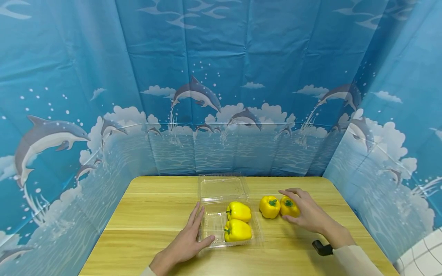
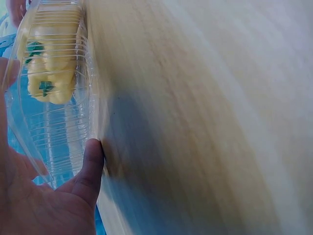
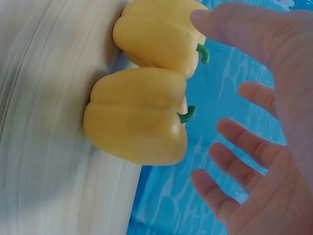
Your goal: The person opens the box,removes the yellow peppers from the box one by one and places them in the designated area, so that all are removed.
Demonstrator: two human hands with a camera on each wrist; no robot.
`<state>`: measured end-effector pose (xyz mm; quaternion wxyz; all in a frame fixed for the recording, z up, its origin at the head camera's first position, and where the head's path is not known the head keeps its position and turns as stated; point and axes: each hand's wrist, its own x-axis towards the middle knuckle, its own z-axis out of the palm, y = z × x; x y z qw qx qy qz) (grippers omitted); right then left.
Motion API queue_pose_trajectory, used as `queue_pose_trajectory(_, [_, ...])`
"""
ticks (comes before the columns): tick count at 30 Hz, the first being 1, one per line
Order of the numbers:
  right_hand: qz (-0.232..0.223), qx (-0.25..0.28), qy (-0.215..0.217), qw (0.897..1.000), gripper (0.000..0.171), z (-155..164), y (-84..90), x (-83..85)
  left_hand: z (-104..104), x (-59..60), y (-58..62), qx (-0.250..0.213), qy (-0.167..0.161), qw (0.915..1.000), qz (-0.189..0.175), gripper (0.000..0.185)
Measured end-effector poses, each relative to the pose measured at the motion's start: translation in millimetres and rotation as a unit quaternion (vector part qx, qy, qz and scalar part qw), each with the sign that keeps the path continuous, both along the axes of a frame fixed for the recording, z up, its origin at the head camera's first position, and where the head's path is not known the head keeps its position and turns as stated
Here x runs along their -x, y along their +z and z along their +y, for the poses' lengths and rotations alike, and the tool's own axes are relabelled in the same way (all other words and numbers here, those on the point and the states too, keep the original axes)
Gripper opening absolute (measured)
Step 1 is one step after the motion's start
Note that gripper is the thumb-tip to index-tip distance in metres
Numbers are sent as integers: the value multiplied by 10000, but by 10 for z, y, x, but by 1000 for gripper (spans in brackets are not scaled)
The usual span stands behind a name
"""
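Right hand (image 1: 307,212): fingers spread, cupped beside the right-most loose yellow pepper (image 1: 289,206); wrist view shows a gap.
Second loose pepper (image 1: 269,206): touching the first, on the wooden table (image 1: 148,214).
Left hand (image 1: 188,241): fingers straight, steadying the clear clamshell tray (image 1: 210,226).
Tray: two yellow peppers (image 1: 238,221) inside, lid (image 1: 222,188) open.

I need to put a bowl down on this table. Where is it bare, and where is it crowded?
Bare wood: the table's left part, beside the left hand, and the near edge between both arms. Crowded: the middle, with the tray holding two peppers, its open lid behind, and two loose peppers under the right hand.
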<state>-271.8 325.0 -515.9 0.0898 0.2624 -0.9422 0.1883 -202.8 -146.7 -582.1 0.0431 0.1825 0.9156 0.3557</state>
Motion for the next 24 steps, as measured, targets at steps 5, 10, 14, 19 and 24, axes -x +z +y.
queue_pose_trajectory(5, [108, -25, 43, 9999, 84, -52, 53, -30, 1, 1, 0, -1, 1, 10000, 2, 107])
queue_pose_trajectory(10, [101, -29, 90, 9999, 84, -99, 86, -65, 2, -5, 3, 10, 8, 10000, 7, 107])
queue_pose_trajectory(14, [117, -57, 145, 9998, 84, -136, 88, -90, 5, -16, -9, 0, 6, 10000, 0, 108])
queue_pose_trajectory(19, [175, -67, 220, 9996, 84, -198, 92, -112, 13, -28, -25, 18, -7, 10000, -22, 109])
queue_pose_trajectory(24, [252, -80, 289, 9992, 83, -298, 117, -113, 12, -10, -9, -31, 35, 10000, 14, 109])
